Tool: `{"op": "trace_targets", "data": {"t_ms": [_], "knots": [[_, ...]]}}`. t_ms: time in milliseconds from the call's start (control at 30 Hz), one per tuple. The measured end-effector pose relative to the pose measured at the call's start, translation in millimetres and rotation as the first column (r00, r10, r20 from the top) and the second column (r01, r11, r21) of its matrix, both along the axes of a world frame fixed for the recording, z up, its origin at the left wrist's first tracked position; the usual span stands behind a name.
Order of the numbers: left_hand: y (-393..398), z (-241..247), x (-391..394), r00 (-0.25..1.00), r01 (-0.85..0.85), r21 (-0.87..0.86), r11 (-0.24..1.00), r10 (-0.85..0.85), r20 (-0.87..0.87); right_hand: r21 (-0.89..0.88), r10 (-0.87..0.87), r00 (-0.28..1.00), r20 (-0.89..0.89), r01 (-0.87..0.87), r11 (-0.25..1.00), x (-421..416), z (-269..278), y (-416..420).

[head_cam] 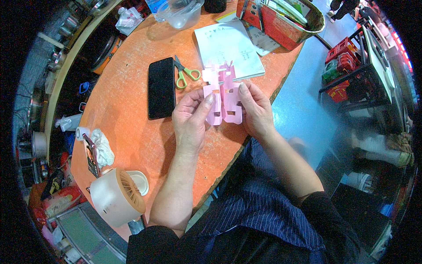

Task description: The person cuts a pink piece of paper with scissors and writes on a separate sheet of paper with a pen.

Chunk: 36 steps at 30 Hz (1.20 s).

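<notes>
A folded sheet of pink paper (216, 105) with several cut-out rectangular holes is held above the orange tabletop. My left hand (193, 114) pinches its left edge, thumb on top. Its right edge is between the thumb and fingers of my right hand (255, 107). A crease runs down the middle, and the far end has ragged, notched edges. Just beyond my left hand lie scissors (188, 74) with green handles, blades pointing away. Beside them rests a black smartphone (161, 88), its screen dark. Past the pink paper is a white notepad (227, 46) with handwriting.
The orange table (132, 99) has a worn edge on my right. A red box (280, 26) with papers and pens stands at the far right. Clear plastic containers (181, 15) sit at the far edge. Near left are a small white fan (117, 196), a propped phone (91, 155) and a crumpled white cloth (102, 148).
</notes>
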<state>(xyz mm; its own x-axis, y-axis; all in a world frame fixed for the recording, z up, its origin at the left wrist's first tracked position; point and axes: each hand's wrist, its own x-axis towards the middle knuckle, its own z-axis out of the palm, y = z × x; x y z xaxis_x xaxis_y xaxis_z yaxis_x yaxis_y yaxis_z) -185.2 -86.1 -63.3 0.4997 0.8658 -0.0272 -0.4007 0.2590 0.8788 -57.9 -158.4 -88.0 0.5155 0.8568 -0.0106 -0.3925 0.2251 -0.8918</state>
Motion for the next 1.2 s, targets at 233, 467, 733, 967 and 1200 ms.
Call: {"op": "trace_targets", "data": {"t_ms": [233,467,733,967,1200], "knots": [[1,-2,-1,0.999,-0.034,0.029,0.999,0.034,-0.015,0.009,0.002,1.0,-0.008,-0.002,1.0,-1,4,-1],[6,-8,-4,0.991,-0.134,-0.015,0.991,0.133,-0.02,0.005,-0.039,0.999,0.029,0.038,0.999,0,-1,-1],[7,-9,-3,0.984,-0.179,-0.009,0.984,0.179,0.001,-0.006,-0.017,0.995,0.094,0.018,1.0,5,-8,-2],[7,-9,-3,0.985,-0.172,-0.032,0.985,0.172,0.006,0.008,-0.041,0.994,0.098,0.04,0.999,4,-10,0],[9,-11,-4,0.984,-0.175,-0.028,0.984,0.175,-0.004,-0.013,-0.013,0.997,0.081,0.014,1.0,4,-8,-1]]}}
